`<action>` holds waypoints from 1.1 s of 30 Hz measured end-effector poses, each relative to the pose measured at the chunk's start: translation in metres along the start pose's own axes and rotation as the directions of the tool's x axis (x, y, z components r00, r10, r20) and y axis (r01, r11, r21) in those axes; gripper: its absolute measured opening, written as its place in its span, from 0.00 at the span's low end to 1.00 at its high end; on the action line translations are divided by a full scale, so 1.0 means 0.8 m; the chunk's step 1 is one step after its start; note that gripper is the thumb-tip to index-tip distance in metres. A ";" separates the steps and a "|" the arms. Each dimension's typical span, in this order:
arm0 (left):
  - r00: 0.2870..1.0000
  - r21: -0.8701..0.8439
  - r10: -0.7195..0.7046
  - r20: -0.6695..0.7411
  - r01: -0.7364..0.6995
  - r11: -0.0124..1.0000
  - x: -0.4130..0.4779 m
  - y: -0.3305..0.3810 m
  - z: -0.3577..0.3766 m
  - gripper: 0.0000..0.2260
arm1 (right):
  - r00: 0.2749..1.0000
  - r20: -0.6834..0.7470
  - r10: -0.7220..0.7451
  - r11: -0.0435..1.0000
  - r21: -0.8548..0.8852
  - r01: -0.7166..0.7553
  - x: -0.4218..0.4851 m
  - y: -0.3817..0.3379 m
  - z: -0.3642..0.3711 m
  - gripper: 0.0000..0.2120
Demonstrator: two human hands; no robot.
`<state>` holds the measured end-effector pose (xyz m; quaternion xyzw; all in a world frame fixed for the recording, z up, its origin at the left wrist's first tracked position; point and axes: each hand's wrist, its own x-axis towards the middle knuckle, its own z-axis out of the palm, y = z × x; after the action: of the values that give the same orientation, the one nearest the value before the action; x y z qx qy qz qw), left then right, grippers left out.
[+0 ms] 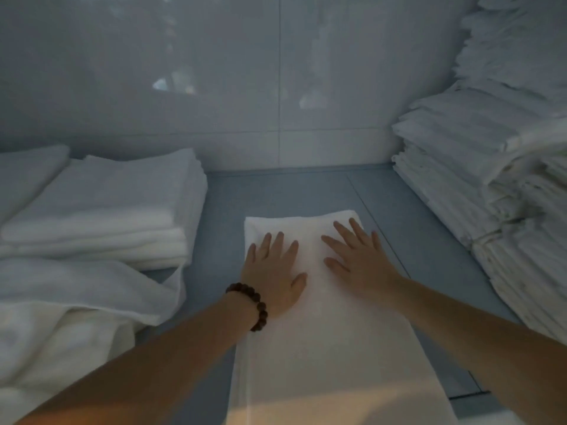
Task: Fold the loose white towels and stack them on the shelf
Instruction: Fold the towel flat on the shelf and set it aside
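Note:
A white towel [322, 348], folded into a long narrow strip, lies flat on the grey shelf surface [399, 204] and runs from the near edge away from me. My left hand [273, 271], with a dark bead bracelet on its wrist, presses flat on the towel's far part with straight fingers. Beside it my right hand [356, 259] also lies flat on the towel, fingers spread. At the near left a loose, crumpled white towel [61, 317] lies in a heap.
A stack of folded white towels [104, 210] stands at the left. A tall pile of folded white linen [491, 164] rises along the right side. A pale tiled wall [214, 87] closes off the back.

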<state>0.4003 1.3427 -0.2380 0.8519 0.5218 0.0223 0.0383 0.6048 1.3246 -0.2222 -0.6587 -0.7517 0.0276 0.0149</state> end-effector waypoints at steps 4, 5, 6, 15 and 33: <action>1.000 0.019 -0.025 0.019 0.024 1.000 -0.035 0.015 0.019 0.35 | 0.998 0.062 0.033 0.999 -0.026 -0.031 -0.048 -0.024 0.006 0.29; 0.999 0.027 -0.042 0.035 0.041 0.999 -0.039 0.014 0.023 0.36 | 0.995 0.086 0.043 0.999 -0.037 -0.040 -0.053 -0.026 0.009 0.30; 0.997 0.027 -0.061 0.041 0.059 0.998 -0.041 0.012 0.028 0.37 | 0.992 0.111 0.061 0.998 -0.040 -0.056 -0.056 -0.027 0.013 0.30; 0.996 -0.060 -0.095 0.000 0.094 0.994 0.021 -0.026 0.036 0.40 | 0.991 0.052 0.123 0.992 0.019 -0.124 0.012 -0.006 0.044 0.34; 0.999 0.093 -0.018 0.045 0.014 0.996 0.059 -0.009 0.004 0.27 | 0.993 0.117 0.008 1.000 -0.018 -0.006 0.081 -0.006 0.028 0.28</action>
<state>0.4154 1.3883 -0.2415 0.8489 0.5280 -0.0216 0.0106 0.5906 1.3875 -0.2450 -0.6589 -0.7490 0.0596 -0.0348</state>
